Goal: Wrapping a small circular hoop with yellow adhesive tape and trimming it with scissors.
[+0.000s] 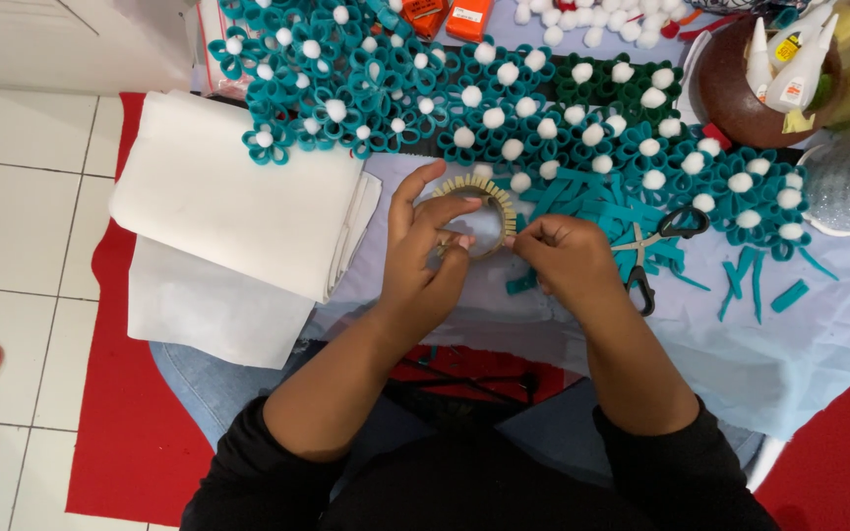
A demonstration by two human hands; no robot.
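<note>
Both hands work a small ribbed ring at the middle of the frame.

Head view: the left hand (425, 251) has its grip clamped on the beige ribbed ring (489, 202), while the right hand (563, 254) has its fingers pinched together at the ring's right edge; what they pinch is too small to tell. Steady the ring and work one rib at a time. Behind lie teal felt flowers with white pompoms (504, 108), cut felt strips (582, 202) and scissors (656, 246) on pale cloth (799, 344); folded white fabric (238, 197) at left, red mat (120, 433), white tiled floor (12, 216).
</note>
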